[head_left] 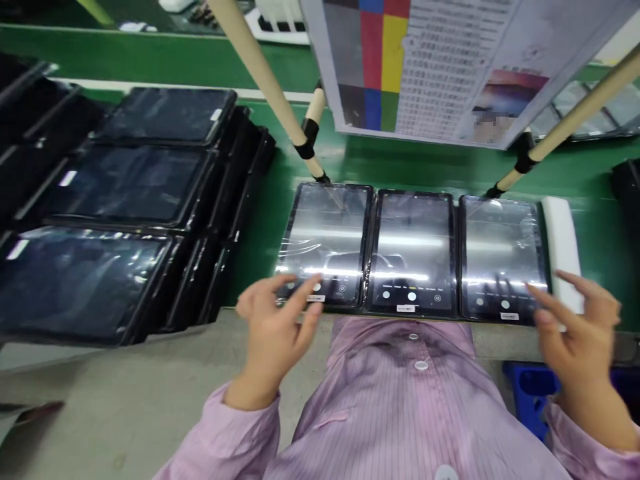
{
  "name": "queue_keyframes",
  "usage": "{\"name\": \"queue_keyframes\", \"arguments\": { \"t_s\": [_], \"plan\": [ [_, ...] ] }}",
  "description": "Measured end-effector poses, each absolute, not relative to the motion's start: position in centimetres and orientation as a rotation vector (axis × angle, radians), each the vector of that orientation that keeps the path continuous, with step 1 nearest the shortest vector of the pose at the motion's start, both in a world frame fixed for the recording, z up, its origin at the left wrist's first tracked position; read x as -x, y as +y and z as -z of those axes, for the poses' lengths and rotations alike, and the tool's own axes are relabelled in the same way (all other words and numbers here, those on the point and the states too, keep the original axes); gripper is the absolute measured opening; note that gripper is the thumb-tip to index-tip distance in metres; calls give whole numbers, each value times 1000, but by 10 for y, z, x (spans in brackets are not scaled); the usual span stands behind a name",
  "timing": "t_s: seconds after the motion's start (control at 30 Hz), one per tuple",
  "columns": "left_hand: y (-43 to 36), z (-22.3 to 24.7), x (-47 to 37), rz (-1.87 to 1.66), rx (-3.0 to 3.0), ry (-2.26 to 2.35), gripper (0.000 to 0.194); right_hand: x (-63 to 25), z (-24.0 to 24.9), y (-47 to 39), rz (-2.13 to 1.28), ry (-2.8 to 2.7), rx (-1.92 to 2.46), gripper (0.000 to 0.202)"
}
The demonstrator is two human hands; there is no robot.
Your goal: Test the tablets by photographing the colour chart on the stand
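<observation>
Head view: near the front edge of the green worktop, a row of three tablets side by side, camera icons on the screens. At the lower left corner of the left tablet, partly in front of it, the left hand, half open, fingers loosely bent and apart, nothing in its grasp; index fingertip right by the white shutter button, contact impossible to tell. At the lower right corner of the right tablet, the right hand, likewise half open with fingers apart, free of any object; index fingertip over the lower right of the screen, another finger over the lower part of a white bar along the tablet's right side, touch again unclear. Between the two hands, clear of both, the middle tablet. Left of the row, stacks of dark tablets; above its far side, a printed sheet with colour patches, between beige tubes.
</observation>
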State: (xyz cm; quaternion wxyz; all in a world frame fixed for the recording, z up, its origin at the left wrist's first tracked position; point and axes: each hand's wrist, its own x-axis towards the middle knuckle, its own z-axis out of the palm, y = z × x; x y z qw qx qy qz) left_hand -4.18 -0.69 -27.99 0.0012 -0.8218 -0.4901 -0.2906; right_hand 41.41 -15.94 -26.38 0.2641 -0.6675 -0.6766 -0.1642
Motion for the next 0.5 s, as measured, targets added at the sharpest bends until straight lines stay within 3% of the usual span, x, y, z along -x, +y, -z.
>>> {"name": "queue_keyframes", "arguments": {
  "t_s": [0.13,0.2,0.33,0.5],
  "plan": [
    [27,281,68,997,2375,-2416,71,-333,247,-134,148,-2055,1712,38],
    [42,279,73,1227,2220,-2879,77,-311,249,-126,131,-2081,1730,40],
    [55,265,68,1775,1780,-3191,69,-310,253,-126,107,-2074,1753,46],
    [55,230,49,1938,1733,-3323,38,-355,254,-162,315,-1710,1826,43]
  ]
}}
